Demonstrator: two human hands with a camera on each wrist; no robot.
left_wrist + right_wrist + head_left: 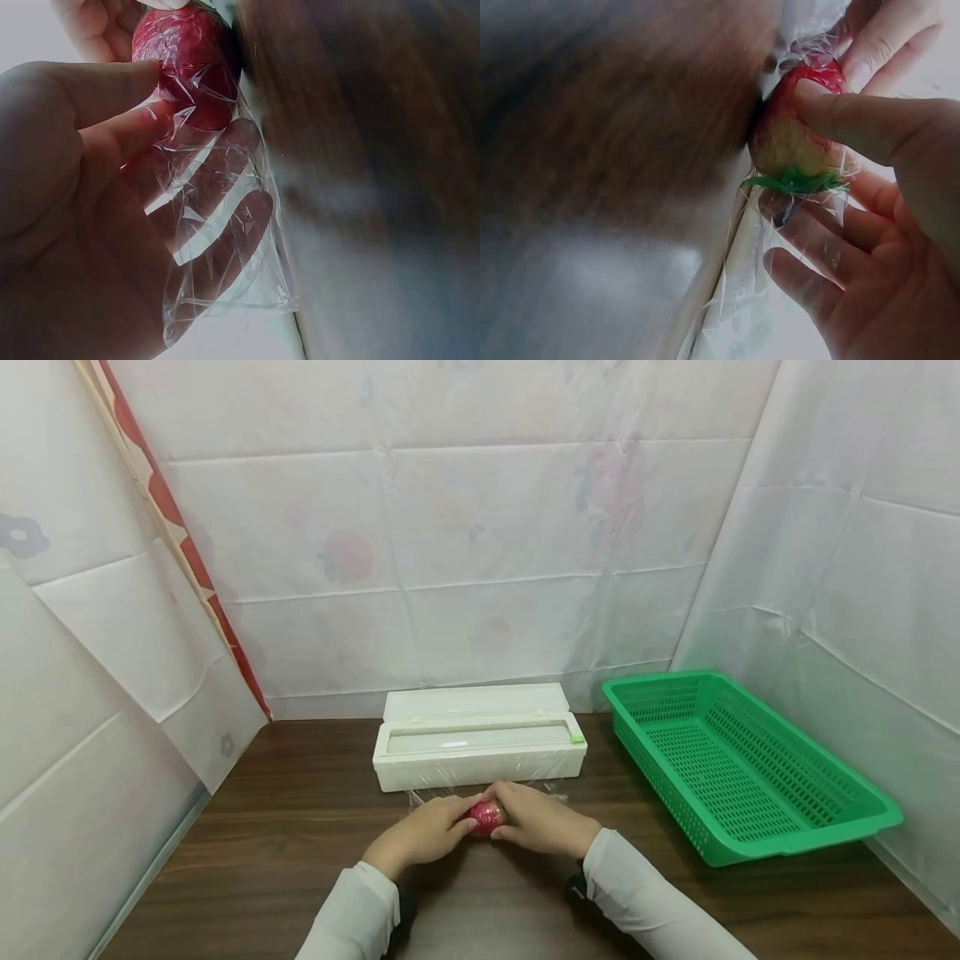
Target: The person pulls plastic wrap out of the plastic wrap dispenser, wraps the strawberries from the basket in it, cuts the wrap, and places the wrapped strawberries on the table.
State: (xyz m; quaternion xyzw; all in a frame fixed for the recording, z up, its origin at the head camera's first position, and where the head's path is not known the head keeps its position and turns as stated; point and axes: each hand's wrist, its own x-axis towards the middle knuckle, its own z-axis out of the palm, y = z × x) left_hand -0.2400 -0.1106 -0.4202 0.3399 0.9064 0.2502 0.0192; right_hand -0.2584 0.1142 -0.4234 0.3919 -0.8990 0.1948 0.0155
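Wrapping seemingly in hand: pinching red fruit point(486, 817) between left hand point(426, 832) and right hand point(545, 819) at table point(285, 852), just in front of white box point(405, 774). Probably calls next for folding loose clear film point(225, 296) snugly around fruit.

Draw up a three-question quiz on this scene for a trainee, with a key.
1. True or false: the basket stands on the person's right of the box.
2. Which thing do the left hand and right hand both hold?
A. The basket
B. The box
C. The fruit
3. Which hand is nearer the green leaves of the fruit?

Key: 1. True. 2. C. 3. The right hand.
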